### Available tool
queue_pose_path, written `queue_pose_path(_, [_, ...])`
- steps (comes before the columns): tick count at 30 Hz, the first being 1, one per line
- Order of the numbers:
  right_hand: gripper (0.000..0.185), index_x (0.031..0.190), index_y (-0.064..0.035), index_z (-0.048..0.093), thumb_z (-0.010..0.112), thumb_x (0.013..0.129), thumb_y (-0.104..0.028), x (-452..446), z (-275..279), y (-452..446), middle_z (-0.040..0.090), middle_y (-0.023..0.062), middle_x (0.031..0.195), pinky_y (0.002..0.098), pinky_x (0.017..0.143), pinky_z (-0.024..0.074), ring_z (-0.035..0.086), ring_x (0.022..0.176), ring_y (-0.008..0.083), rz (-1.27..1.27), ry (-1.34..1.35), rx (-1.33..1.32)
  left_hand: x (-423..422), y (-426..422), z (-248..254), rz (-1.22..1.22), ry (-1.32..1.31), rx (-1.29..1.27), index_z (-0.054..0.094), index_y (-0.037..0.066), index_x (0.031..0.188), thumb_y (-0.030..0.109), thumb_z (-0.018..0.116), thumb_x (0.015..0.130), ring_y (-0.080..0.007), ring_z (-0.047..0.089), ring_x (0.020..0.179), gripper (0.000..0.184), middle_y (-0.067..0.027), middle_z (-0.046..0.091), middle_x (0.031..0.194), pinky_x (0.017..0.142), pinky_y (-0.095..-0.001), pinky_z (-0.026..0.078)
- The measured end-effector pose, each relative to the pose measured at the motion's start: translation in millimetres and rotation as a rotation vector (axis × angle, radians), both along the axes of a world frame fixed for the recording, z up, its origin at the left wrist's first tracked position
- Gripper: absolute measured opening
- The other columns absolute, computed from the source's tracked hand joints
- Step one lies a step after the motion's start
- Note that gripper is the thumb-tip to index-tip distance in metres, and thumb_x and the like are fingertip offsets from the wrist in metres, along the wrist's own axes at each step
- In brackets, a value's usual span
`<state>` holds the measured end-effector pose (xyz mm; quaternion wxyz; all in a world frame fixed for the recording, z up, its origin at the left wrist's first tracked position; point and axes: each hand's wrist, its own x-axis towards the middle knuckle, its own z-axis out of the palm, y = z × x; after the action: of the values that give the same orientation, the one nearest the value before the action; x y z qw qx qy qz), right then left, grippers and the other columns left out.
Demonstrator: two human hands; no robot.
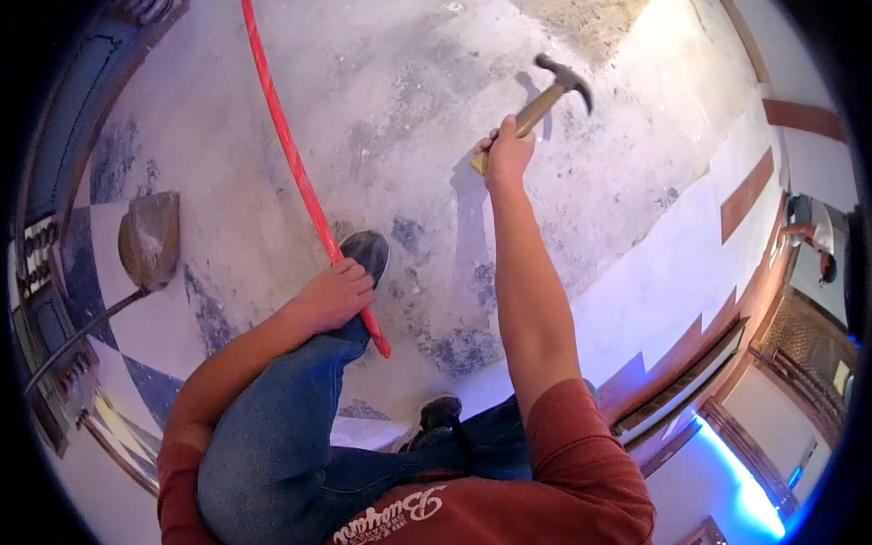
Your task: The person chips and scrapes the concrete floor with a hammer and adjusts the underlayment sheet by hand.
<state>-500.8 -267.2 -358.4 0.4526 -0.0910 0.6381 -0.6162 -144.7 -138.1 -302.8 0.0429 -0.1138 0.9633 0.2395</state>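
Note:
My left hand (pixel 336 295) is wrapped round a long red bar (pixel 289 150) close to its lower end, just above my bent knee. From there the bar runs up past my shoe to the top edge of the view; its far end is out of sight. My right hand (pixel 509 154) is stretched forward, closed on the wooden handle of a claw hammer (pixel 548 98). The hammer's dark head is raised to the upper right, above the scuffed, dusty floor (pixel 409 145). It casts a shadow there and touches nothing.
A dusty shovel (pixel 150 241) lies on the left, its shaft running to the lower left. Dark and white squares (pixel 136 318) pattern the floor there. Past the wooden edge on the right, another person (pixel 811 232) is visible. Blue light (pixel 740 477) glows at lower right.

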Motion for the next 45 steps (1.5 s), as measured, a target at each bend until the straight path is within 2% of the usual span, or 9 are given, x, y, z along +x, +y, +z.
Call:
queue_pose_path(6, [0.025, 0.11, -0.0026, 0.043, 0.059, 0.107, -0.022, -27, -15, -10, 0.053, 0.0077, 0.074, 0.038, 0.044, 0.0522, 0.057, 0.052, 0.0192, 0.14, 0.026, 0.1, 0, -6, 4, 0.006, 0.028, -0.026, 0.067, 0.015, 0.084, 0.021, 0.064, 0.086, -0.0212, 0.058, 0.1, 0.008, -0.0023, 0.06, 0.092, 0.094, -0.0359, 0.045])
queue_pose_path(13, [0.029, 0.112, -0.0013, 0.044, 0.063, 0.104, -0.023, -16, -10, -17, 0.053, 0.0093, 0.074, 0.0384, 0.042, 0.0511, 0.058, 0.051, 0.02, -0.173, 0.257, 0.107, 2, -3, 2, 0.019, 0.024, 0.0, 0.068, 0.014, 0.085, 0.022, 0.065, 0.085, -0.0217, 0.058, 0.1, 0.008, -0.0023, 0.06, 0.092, 0.095, -0.0363, 0.045])
queue_pose_path(15, [0.033, 0.118, 0.0, 0.043, 0.062, 0.105, -0.023, -45, -19, -17, 0.053, 0.0095, 0.073, 0.038, 0.041, 0.0508, 0.056, 0.048, 0.0203, 0.175, 0.221, 0.224, 1, -7, 3, 0.009, 0.024, -0.012, 0.068, 0.014, 0.085, 0.022, 0.065, 0.085, -0.0218, 0.058, 0.1, 0.008, -0.0023, 0.06, 0.092, 0.095, -0.0362, 0.045])
queue_pose_path(19, [0.03, 0.114, 0.001, 0.044, 0.061, 0.106, -0.023, -32, -1, -21, 0.055, 0.0095, 0.072, 0.0389, 0.04, 0.051, 0.056, 0.046, 0.0209, -0.09, 0.212, 0.078, 2, -3, -5, 0.039, 0.052, 0.025, 0.067, 0.014, 0.084, 0.021, 0.065, 0.085, -0.0219, 0.058, 0.1, 0.008, -0.0024, 0.06, 0.092, 0.095, -0.0363, 0.045])
queue_pose_path(26, [0.033, 0.118, 0.0007, 0.042, 0.06, 0.107, -0.024, -59, -15, -32, 0.055, 0.0105, 0.075, 0.039, 0.041, 0.0513, 0.056, 0.048, 0.0214, 0.252, 0.133, 0.181, 2, -4, -4, 0.019, 0.02, 0.004, 0.068, 0.014, 0.087, 0.023, 0.065, 0.085, -0.0221, 0.059, 0.101, 0.01, -0.0026, 0.061, 0.094, 0.097, -0.0375, 0.046])
queue_pose_path(32, [0.028, 0.109, 0.0, 0.049, 0.061, 0.107, -0.025, -22, -8, -24, 0.056, 0.0093, 0.072, 0.0395, 0.043, 0.052, 0.058, 0.05, 0.0208, -0.181, 0.243, 0.104, 1, -3, 0, 0.04, 0.023, 0.003, 0.069, 0.014, 0.086, 0.022, 0.065, 0.085, -0.022, 0.059, 0.101, 0.009, -0.0025, 0.061, 0.093, 0.098, -0.0373, 0.046])
queue_pose_path(35, [0.03, 0.114, -0.0011, 0.044, 0.06, 0.107, -0.025, -59, -9, -22, 0.054, 0.0083, 0.071, 0.0382, 0.042, 0.0511, 0.056, 0.048, 0.0204, 0.224, 0.154, 0.181, -1, -5, 0, 0.023, -0.021, 0.01, 0.068, 0.015, 0.085, 0.022, 0.065, 0.085, -0.0216, 0.059, 0.1, 0.009, -0.0019, 0.061, 0.093, 0.098, -0.0368, 0.045])
queue_pose_path(39, [0.03, 0.109, 0.001, 0.044, 0.059, 0.108, -0.025, -27, -1, -17, 0.058, 0.0107, 0.073, 0.0394, 0.042, 0.0509, 0.056, 0.046, 0.02, -0.022, 0.253, 0.013, 1, -7, -2, 0.045, 0.035, -0.003, 0.069, 0.015, 0.085, 0.021, 0.065, 0.086, -0.0218, 0.058, 0.1, 0.007, -0.0018, 0.06, 0.092, 0.096, -0.0374, 0.045])
queue_pose_path(45, [0.026, 0.102, -0.002, 0.047, 0.059, 0.108, -0.025, -38, -2, -4, 0.054, 0.0075, 0.069, 0.0389, 0.044, 0.052, 0.057, 0.049, 0.0202, 0.175, 0.228, 0.163, 0, -7, -2, 0.042, 0.031, 0.013, 0.069, 0.015, 0.086, 0.022, 0.065, 0.086, -0.0208, 0.058, 0.099, 0.008, -0.0012, 0.06, 0.092, 0.095, -0.0366, 0.045])
